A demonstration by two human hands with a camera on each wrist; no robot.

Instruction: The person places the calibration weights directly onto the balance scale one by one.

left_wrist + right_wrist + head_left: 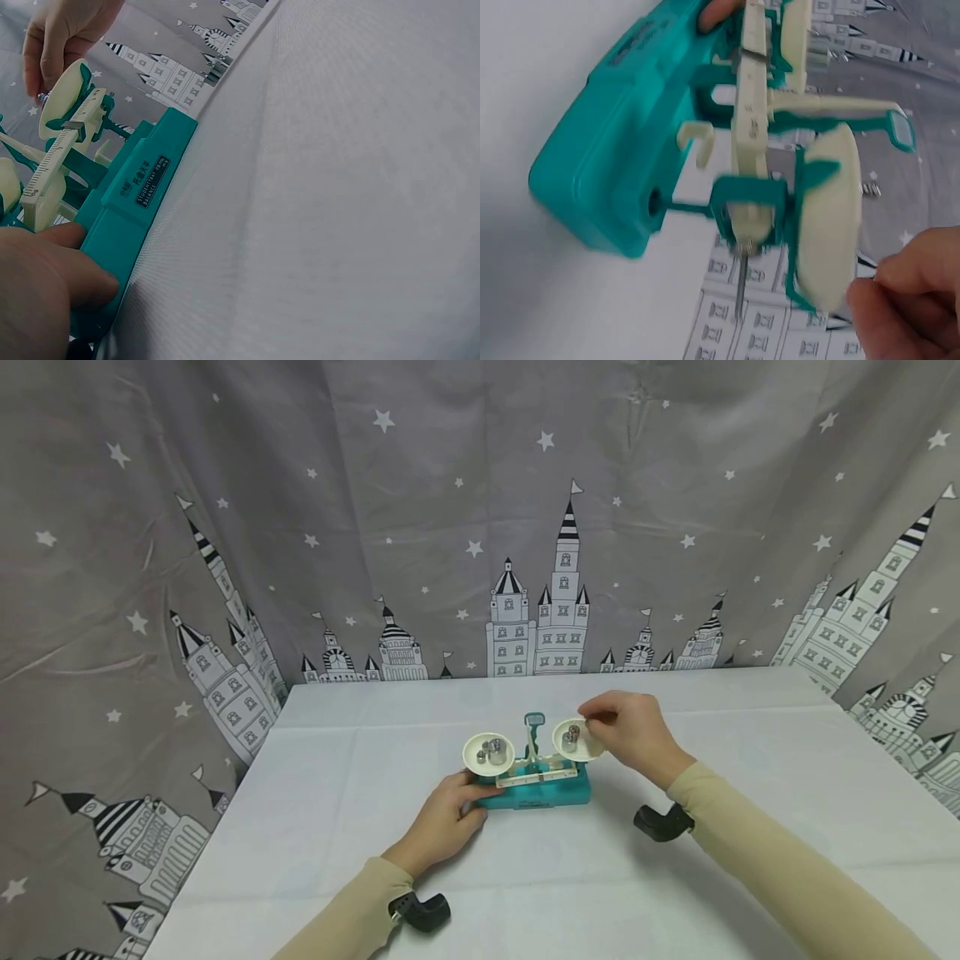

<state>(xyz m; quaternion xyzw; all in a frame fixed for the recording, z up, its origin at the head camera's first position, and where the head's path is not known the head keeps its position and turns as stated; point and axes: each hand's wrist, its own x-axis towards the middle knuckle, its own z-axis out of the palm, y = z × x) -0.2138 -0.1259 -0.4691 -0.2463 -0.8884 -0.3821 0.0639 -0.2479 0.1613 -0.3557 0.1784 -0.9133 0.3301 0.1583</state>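
A toy beam balance with a teal base (543, 793) and a cream ruled beam (536, 777) stands mid-table. My left hand (448, 818) grips the base's left end, thumb along its front. Several metal weights (497, 750) stand in the cream left pan (487, 771). Other small weights (569, 742) stand in the right pan (588, 748). My right hand (632, 731) is at that pan's far right rim, thumb and forefinger drawn close together. Whether they pinch anything is hidden. In the right wrist view, its fingertips (861, 294) lie beside the pan's edge.
The balance's teal pointer frame (534, 720) rises between the pans. A white cloth (337, 827) covers the table. Behind hangs a grey curtain (420, 493) printed with castles and stars. Each wrist carries a black camera mount (663, 822).
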